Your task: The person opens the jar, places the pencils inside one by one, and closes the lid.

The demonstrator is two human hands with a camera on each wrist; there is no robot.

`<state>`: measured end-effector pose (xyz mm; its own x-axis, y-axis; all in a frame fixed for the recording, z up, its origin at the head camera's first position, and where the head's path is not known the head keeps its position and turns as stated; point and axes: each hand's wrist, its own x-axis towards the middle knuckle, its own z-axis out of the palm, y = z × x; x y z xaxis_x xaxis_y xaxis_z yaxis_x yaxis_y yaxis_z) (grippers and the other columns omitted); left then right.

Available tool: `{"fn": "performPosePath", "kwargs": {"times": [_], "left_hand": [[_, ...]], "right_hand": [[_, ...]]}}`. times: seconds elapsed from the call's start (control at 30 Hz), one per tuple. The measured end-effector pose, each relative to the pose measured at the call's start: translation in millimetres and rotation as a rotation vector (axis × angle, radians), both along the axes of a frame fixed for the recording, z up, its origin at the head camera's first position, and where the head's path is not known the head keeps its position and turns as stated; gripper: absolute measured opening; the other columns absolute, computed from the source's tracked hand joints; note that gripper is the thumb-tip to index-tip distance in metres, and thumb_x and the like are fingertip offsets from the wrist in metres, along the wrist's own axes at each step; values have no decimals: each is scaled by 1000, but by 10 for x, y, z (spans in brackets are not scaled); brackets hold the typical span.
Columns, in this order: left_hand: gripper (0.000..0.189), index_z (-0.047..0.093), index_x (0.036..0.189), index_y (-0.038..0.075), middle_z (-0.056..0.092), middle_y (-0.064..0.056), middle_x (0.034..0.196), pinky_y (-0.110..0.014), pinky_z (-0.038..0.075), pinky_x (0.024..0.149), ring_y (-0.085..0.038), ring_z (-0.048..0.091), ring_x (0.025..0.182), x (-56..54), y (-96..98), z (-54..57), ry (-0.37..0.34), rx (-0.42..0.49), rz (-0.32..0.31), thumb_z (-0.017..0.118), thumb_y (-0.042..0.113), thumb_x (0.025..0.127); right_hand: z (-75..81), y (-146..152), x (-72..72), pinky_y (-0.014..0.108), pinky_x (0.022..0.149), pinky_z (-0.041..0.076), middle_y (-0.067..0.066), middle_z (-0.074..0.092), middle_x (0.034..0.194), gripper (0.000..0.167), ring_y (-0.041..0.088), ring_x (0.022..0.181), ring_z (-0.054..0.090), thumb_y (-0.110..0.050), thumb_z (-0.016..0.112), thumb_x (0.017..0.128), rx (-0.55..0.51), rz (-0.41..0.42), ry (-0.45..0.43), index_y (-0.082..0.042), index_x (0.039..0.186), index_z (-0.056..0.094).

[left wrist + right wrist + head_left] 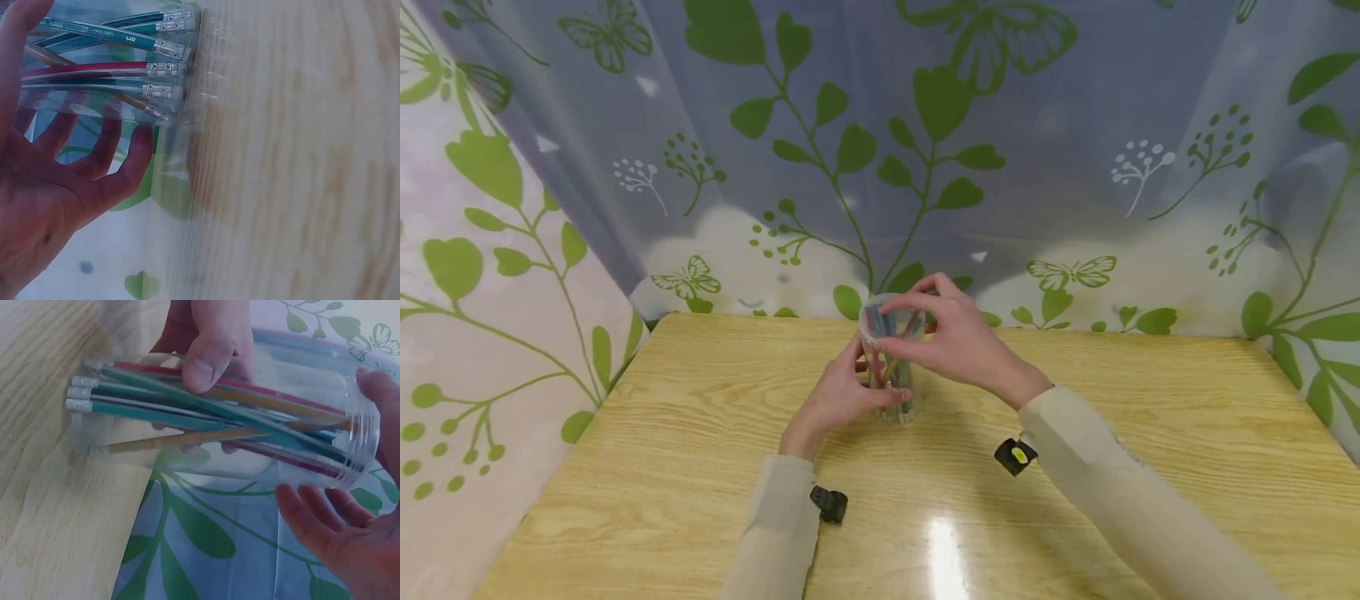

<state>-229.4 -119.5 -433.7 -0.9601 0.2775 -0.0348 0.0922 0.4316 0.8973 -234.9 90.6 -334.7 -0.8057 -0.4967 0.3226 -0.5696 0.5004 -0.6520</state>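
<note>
A clear jar (904, 412) with several pencils (169, 417) inside stands upright at the back middle of the table. The pencils are teal, red and yellowish, their eraser ends down. My left hand (841, 393) grips the jar's body from the left, thumb across the near side; the left wrist view shows its fingers curving behind. Around the jar's top, my right hand (961, 340) has thumb and fingers spread about the rim. In the right wrist view the threaded neck (361, 434) lies between that thumb and fingers. Whether a clear lid covers the mouth, I cannot tell.
The wooden table (700, 467) runs up to a leaf-and-butterfly patterned curtain (1037, 167) just behind the jar. Another patterned cloth (497, 275) hangs at the left. A small black camera (829, 505) sits on the left wrist and another (1015, 456) on the right.
</note>
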Motion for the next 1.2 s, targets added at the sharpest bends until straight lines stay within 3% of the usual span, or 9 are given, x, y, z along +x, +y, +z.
{"fn": "performPosePath", "kwargs": {"times": [0.1,0.33,0.5,0.7,0.8,0.9,1.0,1.1,1.2], "left_hand": [[104,16,150,65,54,5,140,-45,54,90,-27,54,130,-2,-1,1,0,-1,2,88,50,77],[103,19,151,63,49,4,149,-49,54,95,-29,53,133,-6,-1,-9,-2,17,-8,89,45,78],[103,17,150,64,53,3,141,-47,55,93,-28,54,132,2,0,4,-4,13,-4,88,45,78],[103,17,152,62,59,-1,126,-40,54,83,-26,57,124,12,-1,17,-5,19,-14,88,44,79],[104,18,153,60,53,2,142,-44,55,89,-28,55,129,11,-1,10,1,16,-12,88,44,79],[105,18,153,61,46,4,153,-50,54,96,-30,52,135,9,-4,-2,1,15,-4,89,45,78],[105,19,152,61,48,4,151,-52,54,98,-30,52,135,6,-7,-9,3,14,-1,90,45,77],[103,20,151,62,53,4,142,-48,54,94,-28,54,132,3,-7,-10,7,10,-4,89,45,77],[102,21,151,62,54,5,139,-45,54,91,-27,55,129,1,-6,-4,9,11,-6,89,46,77]], "right_hand": [[-9,-4,-1,34,79,52,12,48,126,40,21,94,55,-35,81,89,11,0,10,-21,126,72],[32,62,-52,46,92,60,9,45,156,47,29,132,56,-28,76,93,12,88,-56,-20,138,64],[40,50,-66,43,90,60,7,57,139,40,25,118,62,-31,78,91,26,59,-48,-19,129,71],[19,-20,-22,33,75,50,5,53,113,41,25,92,53,-38,82,88,21,-15,-3,-21,124,72],[5,-15,-18,35,79,53,4,52,117,42,24,96,54,-39,81,88,11,-9,-16,-22,126,70],[-12,19,-34,41,89,58,5,53,134,48,24,114,57,-37,80,90,-5,34,-54,-24,134,66],[-24,52,-62,47,95,58,5,52,148,53,26,128,57,-32,79,91,-17,87,-82,-24,140,62],[-31,60,-89,48,94,58,6,56,145,51,25,124,60,-28,80,90,-18,99,-78,-22,138,64],[-25,33,-85,42,88,59,6,61,132,46,21,110,61,-31,82,88,-5,52,-59,-21,131,69]]}}
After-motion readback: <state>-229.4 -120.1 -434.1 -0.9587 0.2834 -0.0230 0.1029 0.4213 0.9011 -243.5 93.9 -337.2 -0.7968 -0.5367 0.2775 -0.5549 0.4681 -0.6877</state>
